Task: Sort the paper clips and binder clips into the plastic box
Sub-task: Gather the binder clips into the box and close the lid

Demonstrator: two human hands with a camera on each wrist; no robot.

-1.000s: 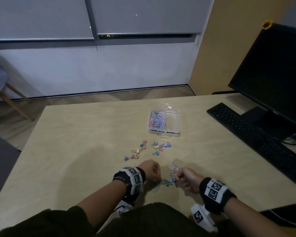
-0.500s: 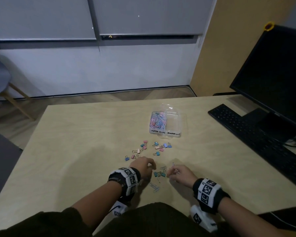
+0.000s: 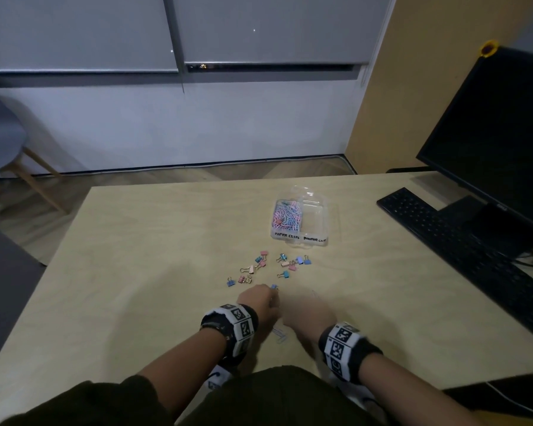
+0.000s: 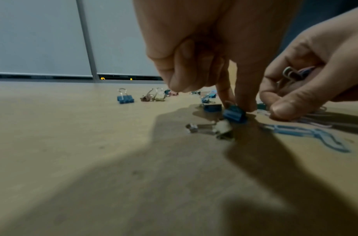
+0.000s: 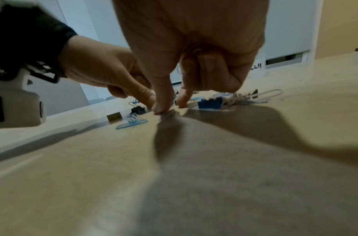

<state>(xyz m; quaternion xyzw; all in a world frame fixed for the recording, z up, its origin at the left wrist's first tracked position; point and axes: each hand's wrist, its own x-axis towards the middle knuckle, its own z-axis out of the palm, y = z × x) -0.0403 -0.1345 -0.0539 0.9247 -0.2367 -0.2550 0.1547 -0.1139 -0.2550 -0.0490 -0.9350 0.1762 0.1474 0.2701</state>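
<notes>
Binder clip [image 4: 234,114], blue, sits on the table [image 4: 73,143] under my left hand [image 4: 204,47], fingertips pinching it, handles up. My right hand [image 4: 307,76] curls around paper clips [image 4: 295,73] beside it.

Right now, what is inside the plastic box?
The plastic box has two compartments. The left one, labelled paper clips, holds a heap of pink and blue paper clips. The right one, labelled binder clips, looks empty. What lies beneath the heap is covered.

Dim room: white wall [image 3: 197,127], grey blinds [image 3: 274,26], wood floor [image 3: 166,176], grey chair [image 3: 0,139] left, ochre panel [image 3: 413,87] right
</notes>
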